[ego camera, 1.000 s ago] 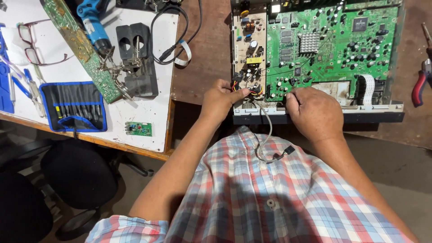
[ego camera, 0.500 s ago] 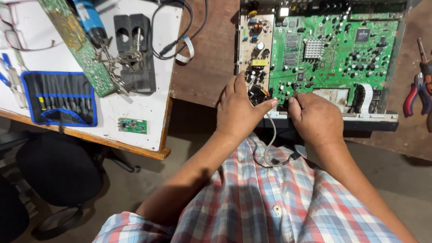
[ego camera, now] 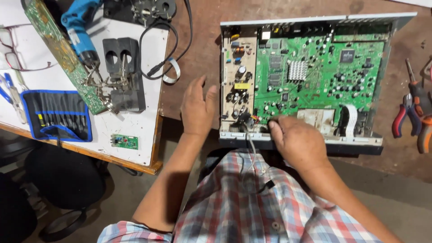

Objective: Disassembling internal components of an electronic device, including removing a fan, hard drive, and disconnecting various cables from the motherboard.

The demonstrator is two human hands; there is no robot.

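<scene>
Green board: the main circuit board [ego camera: 321, 78] lay in the opened grey case [ego camera: 310, 139] on the brown table [ego camera: 198, 54], straight ahead of me.
Right hand: my right hand [ego camera: 297, 141] sat at the case's near edge, its grip pinched on what I took to be the thin wires [ego camera: 250, 146] at the black connector; my knuckles hid the fingertips.
Left hand: my left hand [ego camera: 197, 108] rested flat and released on the table, just beside the case's left wall.
Step in hand: freeing or seating that lead, by my reckoning.
Next move: a small, straight pull, case steadied.
Labels: a yellow rectangular sticker [ego camera: 241, 86] on the beige power board [ego camera: 237, 81].
Aside: pliers [ego camera: 407, 112] lay at the right, and a blue tool pouch [ego camera: 56, 114] on the white board.
</scene>
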